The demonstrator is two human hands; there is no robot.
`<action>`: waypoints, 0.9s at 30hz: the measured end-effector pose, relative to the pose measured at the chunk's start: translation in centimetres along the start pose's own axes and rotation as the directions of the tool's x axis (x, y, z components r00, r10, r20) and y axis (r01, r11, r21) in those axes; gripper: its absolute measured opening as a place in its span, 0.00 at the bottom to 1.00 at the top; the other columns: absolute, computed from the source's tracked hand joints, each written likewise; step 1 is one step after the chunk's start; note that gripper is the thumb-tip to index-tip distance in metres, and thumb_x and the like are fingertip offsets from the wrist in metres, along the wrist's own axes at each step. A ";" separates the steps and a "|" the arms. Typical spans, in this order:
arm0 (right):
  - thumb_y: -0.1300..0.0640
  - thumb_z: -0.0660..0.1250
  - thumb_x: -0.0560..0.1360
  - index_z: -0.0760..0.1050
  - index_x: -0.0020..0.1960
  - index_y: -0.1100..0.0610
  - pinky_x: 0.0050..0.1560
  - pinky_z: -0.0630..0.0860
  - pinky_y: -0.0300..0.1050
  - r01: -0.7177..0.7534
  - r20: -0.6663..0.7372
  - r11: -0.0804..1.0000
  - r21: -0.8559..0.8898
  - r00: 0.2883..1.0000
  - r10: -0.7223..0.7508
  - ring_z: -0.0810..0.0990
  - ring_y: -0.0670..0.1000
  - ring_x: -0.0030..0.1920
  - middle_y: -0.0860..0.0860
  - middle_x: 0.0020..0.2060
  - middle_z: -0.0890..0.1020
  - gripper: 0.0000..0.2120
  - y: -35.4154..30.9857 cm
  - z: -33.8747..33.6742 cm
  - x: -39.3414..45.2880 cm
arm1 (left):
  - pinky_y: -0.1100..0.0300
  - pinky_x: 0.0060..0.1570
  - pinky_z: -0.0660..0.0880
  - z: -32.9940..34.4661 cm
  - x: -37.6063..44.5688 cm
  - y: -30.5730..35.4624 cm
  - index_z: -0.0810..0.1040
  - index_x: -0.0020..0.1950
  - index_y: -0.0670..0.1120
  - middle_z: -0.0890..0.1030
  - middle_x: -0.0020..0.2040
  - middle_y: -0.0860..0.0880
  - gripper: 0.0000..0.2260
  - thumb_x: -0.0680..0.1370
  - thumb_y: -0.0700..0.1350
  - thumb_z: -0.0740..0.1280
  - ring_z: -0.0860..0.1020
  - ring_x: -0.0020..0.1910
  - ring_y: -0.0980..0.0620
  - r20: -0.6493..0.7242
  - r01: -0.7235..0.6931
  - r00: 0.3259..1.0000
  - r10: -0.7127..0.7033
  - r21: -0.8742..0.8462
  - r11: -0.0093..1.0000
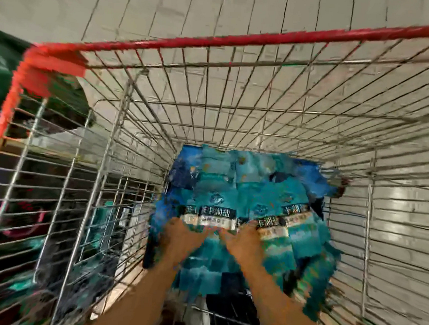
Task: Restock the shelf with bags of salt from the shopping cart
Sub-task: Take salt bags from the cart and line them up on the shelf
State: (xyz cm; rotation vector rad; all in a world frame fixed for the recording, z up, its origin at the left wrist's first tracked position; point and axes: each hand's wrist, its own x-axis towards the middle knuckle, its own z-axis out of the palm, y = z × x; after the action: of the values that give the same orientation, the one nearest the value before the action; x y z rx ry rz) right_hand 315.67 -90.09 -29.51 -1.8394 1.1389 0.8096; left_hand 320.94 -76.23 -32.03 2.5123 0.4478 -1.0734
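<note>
I see both hands low centre of frame, inside shopping cart (243,40). Left hand (185,239), right hand (243,244) rest on salt bags (233,197). Finger closure: cannot tell, blurred. Risk: loose overlapping bags slide off pile if grabbed unevenly.

We see both hands, left hand (184,239) and right hand (246,244), down on the blue salt bags (231,194) heaped in the wire cart (243,40).

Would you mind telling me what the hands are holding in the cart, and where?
Both the left hand and right hand rest on the blue-teal plastic salt bags; blur hides any grip.
</note>
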 end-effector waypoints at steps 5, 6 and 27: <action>0.44 0.75 0.70 0.62 0.72 0.64 0.54 0.74 0.49 -0.030 -0.082 0.997 0.066 0.996 0.035 0.77 0.61 0.61 0.63 0.62 0.77 0.41 0.3 1.7 0.8 | 0.51 0.54 0.79 1.0 1.4 -1.5 0.75 0.62 0.35 0.80 0.56 0.41 0.36 0.62 0.52 0.82 0.80 0.55 0.44 0.166 0.098 0.985 -0.039 -0.368 0.925; 0.46 0.77 0.70 0.64 0.71 0.64 0.57 0.75 0.50 -0.020 -0.083 0.990 0.141 0.996 0.032 0.76 0.61 0.62 0.63 0.63 0.77 0.39 0.6 2.0 1.0 | 0.47 0.56 0.79 1.0 1.6 -1.8 0.76 0.62 0.36 0.81 0.57 0.40 0.35 0.62 0.50 0.83 0.80 0.56 0.42 0.184 0.111 0.982 -0.039 -0.401 0.909; 0.40 0.75 0.69 0.77 0.50 0.59 0.55 0.78 0.51 -0.065 -0.116 0.995 0.071 0.991 0.073 0.80 0.60 0.56 0.60 0.55 0.82 0.23 -2.0 3.9 -0.2 | 0.46 0.52 0.80 0.9 0.8 -2.2 0.72 0.68 0.39 0.79 0.59 0.40 0.21 0.78 0.47 0.69 0.80 0.55 0.41 0.259 0.272 0.955 -0.146 -0.559 0.783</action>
State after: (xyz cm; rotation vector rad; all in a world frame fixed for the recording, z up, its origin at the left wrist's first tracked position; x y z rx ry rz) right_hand 317.00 -86.05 -30.53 -1.8208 1.2960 0.6999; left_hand 319.93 -74.58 -33.63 1.8099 0.8697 -1.0494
